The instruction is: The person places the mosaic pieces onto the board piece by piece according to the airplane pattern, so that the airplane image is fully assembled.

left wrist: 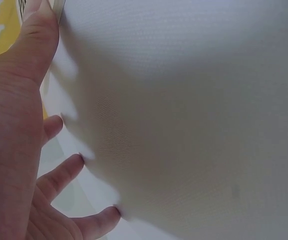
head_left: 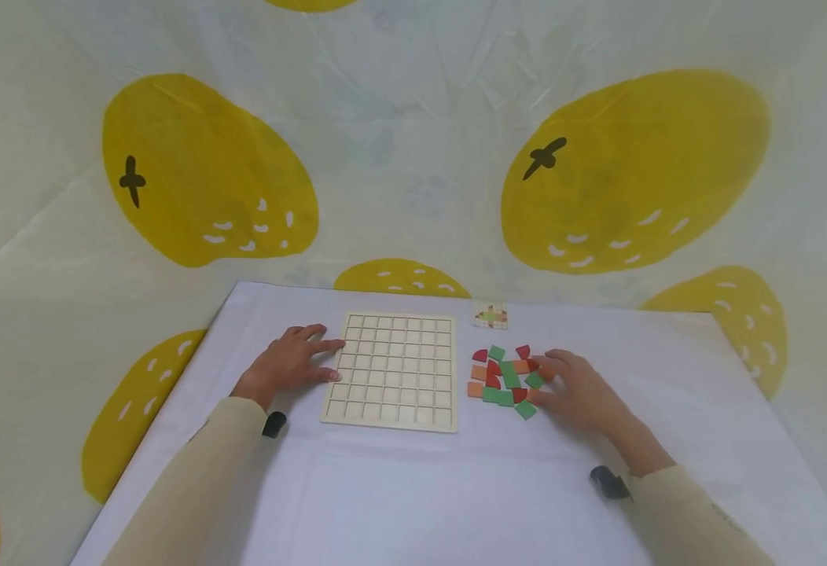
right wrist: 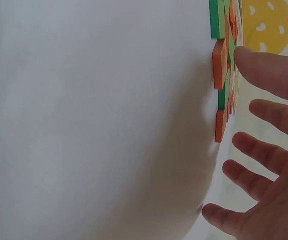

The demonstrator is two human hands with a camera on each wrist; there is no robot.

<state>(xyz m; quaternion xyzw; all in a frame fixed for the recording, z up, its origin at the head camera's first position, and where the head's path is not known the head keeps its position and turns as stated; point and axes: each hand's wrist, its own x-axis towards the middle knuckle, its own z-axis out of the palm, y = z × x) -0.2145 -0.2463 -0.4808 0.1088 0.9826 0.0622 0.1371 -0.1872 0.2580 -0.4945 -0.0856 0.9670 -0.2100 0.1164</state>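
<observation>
A pale wooden board with a grid of square recesses lies on the white table. My left hand rests at its left edge, fingers spread, thumb and a finger touching the rim; in the left wrist view the thumb lies on the board's edge. Right of the board is a loose cluster of flat green, orange and red pieces, among them a green rectangle and a red quarter-round piece. My right hand is at the cluster's right side, fingers apart. In the right wrist view, orange pieces lie near the thumb.
A small pattern card lies behind the pieces, near the table's back edge. The white table meets a hanging sheet printed with yellow fruit at the back.
</observation>
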